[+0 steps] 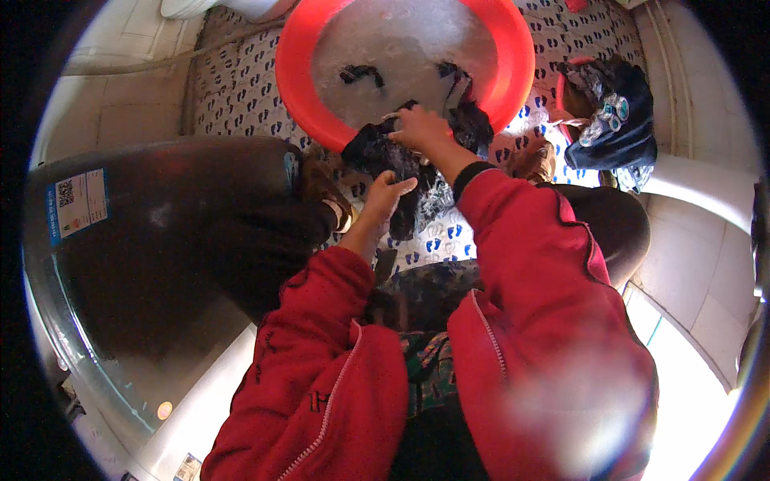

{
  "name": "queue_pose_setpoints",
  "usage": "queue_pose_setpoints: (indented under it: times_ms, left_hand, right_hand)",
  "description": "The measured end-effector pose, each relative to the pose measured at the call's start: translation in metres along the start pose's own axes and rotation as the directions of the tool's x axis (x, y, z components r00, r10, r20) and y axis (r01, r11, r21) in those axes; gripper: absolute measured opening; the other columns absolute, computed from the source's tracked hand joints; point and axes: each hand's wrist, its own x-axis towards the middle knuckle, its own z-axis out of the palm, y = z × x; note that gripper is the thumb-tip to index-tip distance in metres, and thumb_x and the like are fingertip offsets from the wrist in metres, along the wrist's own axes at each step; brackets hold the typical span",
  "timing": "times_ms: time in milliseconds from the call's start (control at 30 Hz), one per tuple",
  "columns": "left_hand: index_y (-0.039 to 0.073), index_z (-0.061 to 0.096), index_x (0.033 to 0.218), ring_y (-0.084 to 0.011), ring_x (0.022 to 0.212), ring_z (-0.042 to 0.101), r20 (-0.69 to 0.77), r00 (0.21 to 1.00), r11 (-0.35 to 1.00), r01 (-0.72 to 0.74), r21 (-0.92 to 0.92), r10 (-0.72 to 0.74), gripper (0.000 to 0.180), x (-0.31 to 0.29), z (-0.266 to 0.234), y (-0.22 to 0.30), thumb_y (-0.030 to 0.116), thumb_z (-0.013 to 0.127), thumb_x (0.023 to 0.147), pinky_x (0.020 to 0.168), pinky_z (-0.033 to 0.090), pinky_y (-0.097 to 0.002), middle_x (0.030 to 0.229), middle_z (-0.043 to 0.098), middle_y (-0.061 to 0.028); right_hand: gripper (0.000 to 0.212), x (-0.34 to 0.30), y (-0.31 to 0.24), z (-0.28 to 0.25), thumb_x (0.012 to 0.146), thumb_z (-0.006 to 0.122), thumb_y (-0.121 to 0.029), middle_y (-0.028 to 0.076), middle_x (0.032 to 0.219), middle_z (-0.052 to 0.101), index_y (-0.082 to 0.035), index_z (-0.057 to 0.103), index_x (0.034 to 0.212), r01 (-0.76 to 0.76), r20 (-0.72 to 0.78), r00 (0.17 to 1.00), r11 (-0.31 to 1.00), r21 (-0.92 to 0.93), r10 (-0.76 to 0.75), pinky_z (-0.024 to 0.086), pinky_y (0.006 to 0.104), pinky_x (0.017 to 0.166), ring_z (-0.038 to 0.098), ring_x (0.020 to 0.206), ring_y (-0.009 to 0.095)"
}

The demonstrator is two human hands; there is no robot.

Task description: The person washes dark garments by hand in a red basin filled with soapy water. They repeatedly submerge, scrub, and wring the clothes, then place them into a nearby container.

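Note:
A wet, dark garment (pixel 370 151) hangs over the near rim of a red basin (pixel 298 68), its lower end reaching down toward the floor. My right hand (pixel 423 131) is closed on the cloth just in front of the rim, with suds around the fingers. Nearer to me, my left hand (pixel 388 195) has its fingers bent at the garment's left edge and its thumb pointing right; the cloth partly hides its grip. Greyish, soapy water (pixel 401 56) fills the basin, and dark bits of cloth show at its surface.
A large dark, glossy appliance (pixel 152 232) with a label stands close on my left. To the right, a red container (pixel 563 92) is heaped with dark clothes (pixel 613 120). A white pipe (pixel 706 188) runs along the right wall. The floor covering (pixel 241 100) has blue footprints.

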Motion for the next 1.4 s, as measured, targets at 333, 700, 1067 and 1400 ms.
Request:
queue_pose_setpoints:
  times_ms: [333,700,1067,1400]
  left_hand:
    - [0.005,0.068,0.085,-0.0234,0.09,0.062,-0.536,0.844,0.993,-0.085,-0.077,0.03,0.021,0.06,0.015,-0.014,0.025,0.073,0.089,0.084,0.047,-0.0391,0.093,0.066,-0.0083]
    - [0.001,0.068,0.089,-0.0239,0.077,0.07,0.145,0.959,0.919,-0.18,-0.351,0.243,0.022,-0.067,0.028,0.097,0.002,0.069,0.067,0.073,0.058,-0.0356,0.086,0.071,-0.0099]
    - [0.005,0.071,0.087,-0.0168,0.077,0.066,0.498,0.696,0.85,-0.488,-0.2,0.517,0.026,-0.188,0.036,0.136,0.008,0.077,0.062,0.073,0.051,-0.0303,0.079,0.068,-0.0026]
    - [0.004,0.066,0.114,-0.0233,0.09,0.069,0.369,0.849,0.866,-0.182,-0.466,0.377,0.045,-0.129,0.019,0.129,0.008,0.072,0.07,0.086,0.056,-0.0402,0.099,0.071,-0.0078]
  right_hand:
    - [0.062,-0.054,0.03,0.024,0.074,0.076,-0.027,0.015,0.128,0.059,-0.012,0.058,0.132,0.365,-0.138,0.925,0.929,0.062,-0.354,0.053,0.0475,0.089,0.064,0.103,0.037]
    - [0.044,-0.047,0.098,0.032,0.078,0.07,-0.013,0.007,0.105,0.068,-0.005,0.065,0.12,-0.293,0.475,0.828,0.494,0.819,-0.297,0.05,0.0338,0.08,0.062,0.092,0.017]
    - [0.038,-0.109,0.068,-0.02,0.081,0.07,-0.012,0.009,0.114,0.069,-0.005,0.069,0.118,-0.031,0.204,0.893,0.397,0.917,-0.401,0.05,0.0341,0.09,0.061,0.103,0.019]
    - [0.033,-0.114,0.077,-0.092,0.084,0.07,-0.009,0.011,0.123,0.068,-0.005,0.071,0.117,0.37,-0.147,0.91,0.602,0.708,-0.387,0.048,0.0335,0.1,0.059,0.116,0.022]
